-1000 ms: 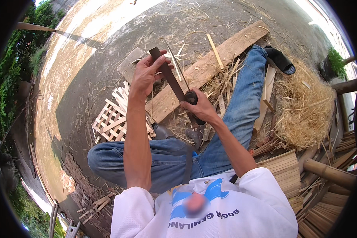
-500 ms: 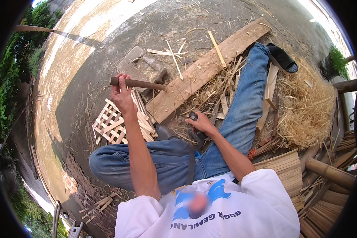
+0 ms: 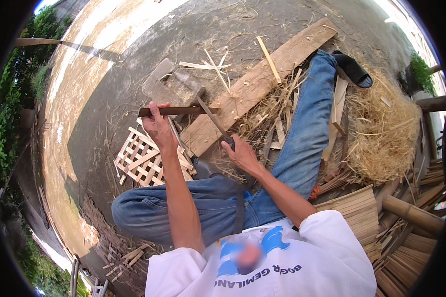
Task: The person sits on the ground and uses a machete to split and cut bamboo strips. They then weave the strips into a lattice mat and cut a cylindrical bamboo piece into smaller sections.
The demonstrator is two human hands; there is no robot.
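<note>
My left hand [image 3: 160, 129] is closed around one end of a dark brown bamboo piece [image 3: 188, 111], held level with its free end over the wooden plank [image 3: 252, 89]. My right hand [image 3: 244, 154] grips the black handle of a knife [image 3: 212, 117]. The knife's long blade slants up and left, meeting or crossing the bamboo close to its right end; whether the two touch I cannot tell. The plank lies slantwise on the ground, its near end beside my legs.
Left of the plank are a concrete block [image 3: 171, 86] and a stack of woven bamboo lattices [image 3: 144, 161]. A heap of fine shavings [image 3: 381, 133] lies right of my outstretched leg [image 3: 305, 123]. A thin pale strip [image 3: 269, 60] rests across the plank; bamboo poles [image 3: 411, 217] stand at right.
My right hand has moved slightly up and left, and the knife blade now points up at the bamboo. The bamboo has turned to nearly level; my left hand has shifted a little lower.
</note>
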